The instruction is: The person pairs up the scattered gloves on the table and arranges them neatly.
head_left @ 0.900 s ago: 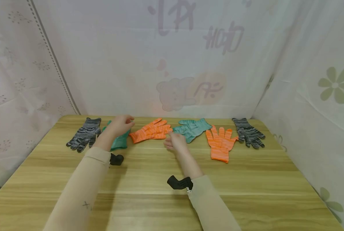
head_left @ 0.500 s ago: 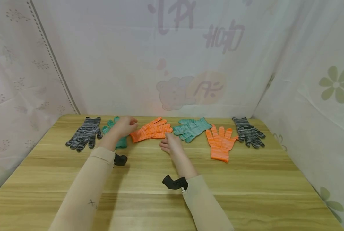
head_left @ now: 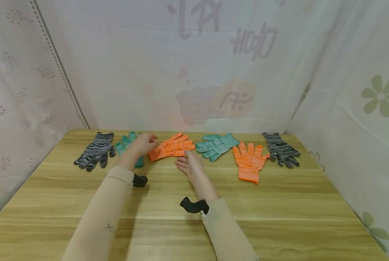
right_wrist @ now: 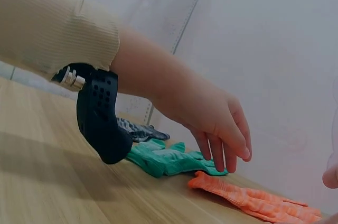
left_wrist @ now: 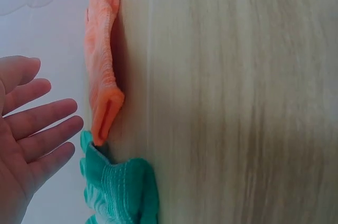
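Head view shows the left hand (head_left: 143,144) above the gap between a green knitted glove (left_wrist: 124,187) and an orange-and-white striped knitted glove (head_left: 171,146), both flat at the far edge of a wood-grain table (head_left: 168,224); its fingers are loosely spread, as the left wrist view confirms. Nearer the wearer, the right hand (head_left: 194,168) sits beside the orange glove's fingertips, its own fingers extended close together; whether it touches that glove cannot be told. Farther right lie a pale green knitted glove (head_left: 217,145) and a second orange glove (head_left: 249,163), with grey-and-black striped gloves (head_left: 282,150) at both ends.
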